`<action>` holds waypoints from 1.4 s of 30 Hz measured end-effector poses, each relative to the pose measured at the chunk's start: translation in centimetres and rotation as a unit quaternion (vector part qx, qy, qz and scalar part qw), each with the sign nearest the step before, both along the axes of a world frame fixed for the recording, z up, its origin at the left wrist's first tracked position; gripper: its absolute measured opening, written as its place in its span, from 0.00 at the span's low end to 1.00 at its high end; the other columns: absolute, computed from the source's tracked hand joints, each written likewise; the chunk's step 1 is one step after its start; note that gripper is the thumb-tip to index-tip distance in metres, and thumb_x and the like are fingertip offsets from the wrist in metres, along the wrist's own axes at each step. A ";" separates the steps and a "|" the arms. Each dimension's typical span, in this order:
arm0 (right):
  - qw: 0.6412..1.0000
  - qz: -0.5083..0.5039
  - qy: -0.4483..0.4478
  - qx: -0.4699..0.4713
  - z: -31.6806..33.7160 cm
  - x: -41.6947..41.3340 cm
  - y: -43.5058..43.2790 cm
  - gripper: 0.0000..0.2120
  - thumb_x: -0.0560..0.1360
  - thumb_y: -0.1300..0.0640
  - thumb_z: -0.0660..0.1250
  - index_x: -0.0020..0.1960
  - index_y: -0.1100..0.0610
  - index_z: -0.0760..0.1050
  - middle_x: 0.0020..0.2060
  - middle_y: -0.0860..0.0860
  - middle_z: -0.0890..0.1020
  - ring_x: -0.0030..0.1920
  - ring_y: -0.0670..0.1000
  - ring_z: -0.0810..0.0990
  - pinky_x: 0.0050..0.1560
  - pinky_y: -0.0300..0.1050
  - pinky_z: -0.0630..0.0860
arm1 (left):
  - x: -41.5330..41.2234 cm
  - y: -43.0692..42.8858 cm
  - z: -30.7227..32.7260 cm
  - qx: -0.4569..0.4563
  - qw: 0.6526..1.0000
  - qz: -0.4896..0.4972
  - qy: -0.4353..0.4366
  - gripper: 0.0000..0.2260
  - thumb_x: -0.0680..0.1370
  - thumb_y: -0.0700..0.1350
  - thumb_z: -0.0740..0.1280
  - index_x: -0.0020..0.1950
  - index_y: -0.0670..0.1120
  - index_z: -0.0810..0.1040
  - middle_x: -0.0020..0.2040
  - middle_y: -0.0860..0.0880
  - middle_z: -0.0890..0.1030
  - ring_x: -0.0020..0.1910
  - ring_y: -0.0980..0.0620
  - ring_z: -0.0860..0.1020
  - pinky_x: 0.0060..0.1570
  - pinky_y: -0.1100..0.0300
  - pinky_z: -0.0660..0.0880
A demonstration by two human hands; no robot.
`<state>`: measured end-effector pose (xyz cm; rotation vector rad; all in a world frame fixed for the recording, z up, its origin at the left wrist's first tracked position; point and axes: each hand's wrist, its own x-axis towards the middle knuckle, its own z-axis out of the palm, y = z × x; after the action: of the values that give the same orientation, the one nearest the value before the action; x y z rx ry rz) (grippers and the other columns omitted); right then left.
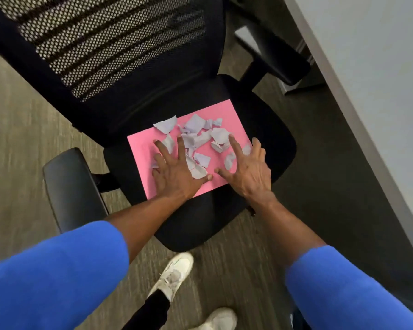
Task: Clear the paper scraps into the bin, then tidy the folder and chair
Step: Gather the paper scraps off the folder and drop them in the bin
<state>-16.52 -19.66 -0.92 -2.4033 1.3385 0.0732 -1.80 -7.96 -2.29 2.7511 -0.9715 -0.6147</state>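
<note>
A pink folder [142, 148] lies flat on the seat of a black office chair [267, 129]. Several pale lilac paper scraps [196, 136] are scattered over the folder. My left hand [174, 173] rests palm down on the folder's near left part, fingers spread among the scraps. My right hand [247, 169] lies palm down on the folder's right edge, fingers also spread, with a few scraps under and beside them. Neither hand holds anything. No bin is in view.
The chair's mesh backrest [110, 41] rises at the far side, with black armrests at left [69, 186] and far right [272, 51]. A white desk edge [367, 115] runs along the right. My white shoes [174, 275] stand on the carpet before the seat.
</note>
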 end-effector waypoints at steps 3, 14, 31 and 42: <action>0.998 0.021 0.043 -0.034 -0.7 2.0 -0.8 0.47 0.74 0.25 0.66 0.84 0.37 0.48 0.82 0.63 0.53 0.77 0.64 0.64 0.61 0.61 0.81 | 0.5 -0.1 -0.9 -0.013 1.000 -0.018 -0.001 0.60 0.66 0.79 0.70 0.85 0.61 0.37 0.86 0.37 0.36 0.85 0.28 0.45 0.76 0.28 0.61; 0.993 0.076 0.061 -0.068 -3.2 5.8 -0.1 0.30 0.80 0.31 0.61 0.77 0.43 0.64 0.72 0.56 0.64 0.70 0.59 0.67 0.36 0.49 0.79 | 1.5 -0.6 -2.2 -0.013 0.992 -0.080 -0.095 0.23 0.81 0.49 0.71 0.73 0.44 0.67 0.71 0.37 0.65 0.66 0.39 0.69 0.56 0.51 0.77; 0.972 -0.122 -0.199 0.014 -3.6 3.6 3.4 0.08 0.78 0.55 0.73 0.52 0.60 0.85 0.47 0.52 0.79 0.46 0.53 0.78 0.43 0.47 0.75 | 2.0 1.4 -1.0 -0.098 0.995 -0.030 -0.002 0.16 0.74 0.29 0.73 0.59 0.41 0.79 0.61 0.41 0.77 0.61 0.43 0.74 0.62 0.48 0.77; 0.917 -0.269 -0.293 -0.014 -0.3 -2.1 5.1 0.04 0.74 0.55 0.77 0.46 0.56 0.87 0.41 0.47 0.81 0.38 0.44 0.79 0.38 0.34 0.74 | -3.2 2.5 1.7 -0.168 0.985 -0.001 0.039 0.15 0.76 0.26 0.65 0.56 0.42 0.79 0.58 0.43 0.76 0.55 0.47 0.71 0.54 0.56 0.71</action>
<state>-18.57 -14.59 -1.18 -1.7623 1.6149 -0.7532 -4.97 -5.46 -0.56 2.4138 -0.9600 -0.5018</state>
